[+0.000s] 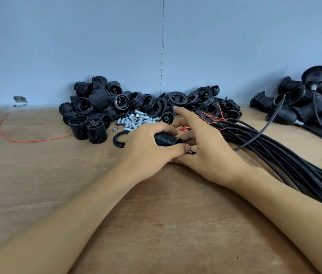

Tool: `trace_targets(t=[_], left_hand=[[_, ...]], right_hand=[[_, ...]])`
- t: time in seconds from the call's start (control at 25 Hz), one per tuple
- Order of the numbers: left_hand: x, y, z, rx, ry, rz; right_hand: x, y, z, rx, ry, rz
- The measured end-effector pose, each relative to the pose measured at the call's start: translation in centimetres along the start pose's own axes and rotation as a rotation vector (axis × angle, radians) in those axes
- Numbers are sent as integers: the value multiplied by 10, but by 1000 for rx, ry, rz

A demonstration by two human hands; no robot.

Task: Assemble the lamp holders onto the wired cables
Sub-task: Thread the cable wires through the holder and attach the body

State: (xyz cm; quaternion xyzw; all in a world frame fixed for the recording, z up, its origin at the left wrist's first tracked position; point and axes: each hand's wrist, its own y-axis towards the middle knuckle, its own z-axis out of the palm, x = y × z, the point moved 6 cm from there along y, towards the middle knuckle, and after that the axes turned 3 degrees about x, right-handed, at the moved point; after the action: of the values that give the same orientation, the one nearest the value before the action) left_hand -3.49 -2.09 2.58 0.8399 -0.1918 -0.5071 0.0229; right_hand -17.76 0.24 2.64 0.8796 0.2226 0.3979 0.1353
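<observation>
My left hand [146,147] grips a black threaded lamp holder [164,138] lying on its side over the wooden table. My right hand [205,149] meets it from the right; thumb and lower fingers hold the holder's small end [190,152], where a black cable [259,135] enters, while the index finger points up and away. A bundle of black cables [286,155] with red wire ends runs off to the right under my right wrist.
Against the blue wall lie a heap of threaded holder bodies [93,111], a heap of black rings [186,101], and small metal tubes [136,121]. One loose ring [117,139] lies by my left hand. Finished holders on cables [310,99] pile at the right. A red wire [27,140] lies left.
</observation>
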Motion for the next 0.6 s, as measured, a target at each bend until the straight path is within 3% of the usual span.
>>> trace_targets(t=[0.24,0.36,0.44,0.6], left_hand=[[-1,3,1,-87,-19,-4],[12,5,-7,-173,-215,-92],[22,7,-14,-229,-406,-167],[26,9,-8,-164,-643,-233]], right_hand=[[3,-1,-2,-13,-16,10],[16,-4,-17,-212,-205,-108],[17,-6,-23,-312,-129,-65],[0,-5,-4,-121,77,191]])
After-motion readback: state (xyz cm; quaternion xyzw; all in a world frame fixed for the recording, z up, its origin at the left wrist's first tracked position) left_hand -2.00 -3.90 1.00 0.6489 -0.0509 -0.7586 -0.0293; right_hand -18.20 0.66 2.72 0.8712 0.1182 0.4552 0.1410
